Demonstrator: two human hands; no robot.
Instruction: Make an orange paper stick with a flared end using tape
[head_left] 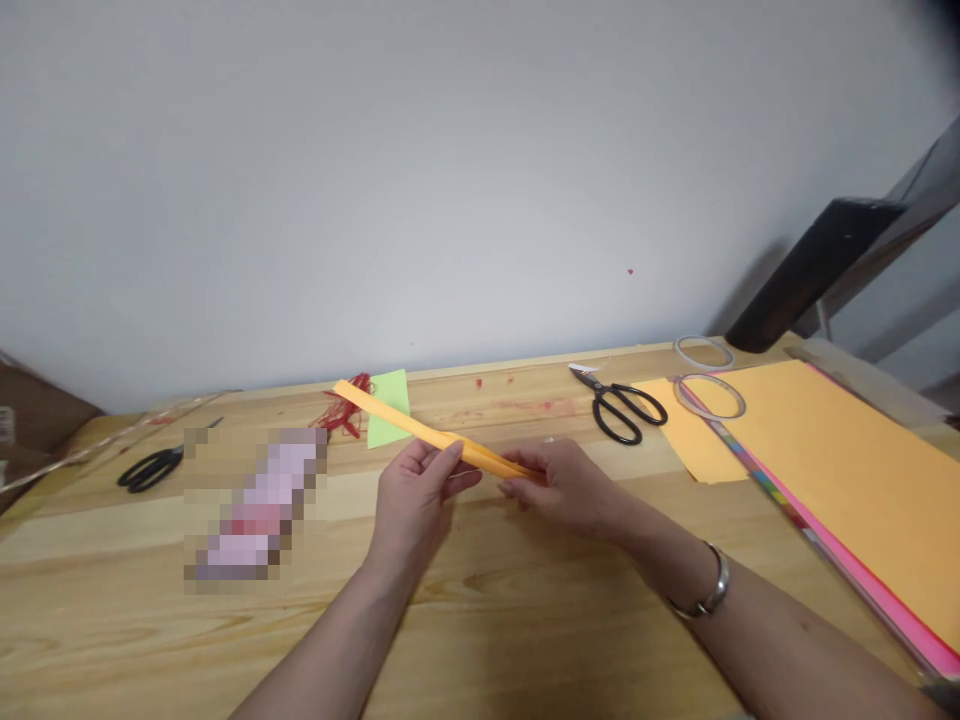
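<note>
A narrow folded strip of orange paper (pixel 390 413) slants across the middle of the view, raised above the wooden table. My left hand (pixel 420 495) pinches it near its middle, thumb on top. At the lower right end, my right hand (pixel 559 485) is closed on the same strip, its fingers covering that tip. The strip's far end reaches up and left, in front of a green paper piece (pixel 388 425) and a tangle of red thread (pixel 346 418). Black-handled scissors (pixel 619 408) lie beyond my right hand.
Orange sheets (pixel 847 430) over pink ones lie on the right, with two tape rolls (pixel 703 352) near their far edge. A black cylinder (pixel 814 275) leans at the back right. Other scissors (pixel 154 468) and a blurred-out item (pixel 259 505) lie on the left. A wall stands behind the table (pixel 112 620).
</note>
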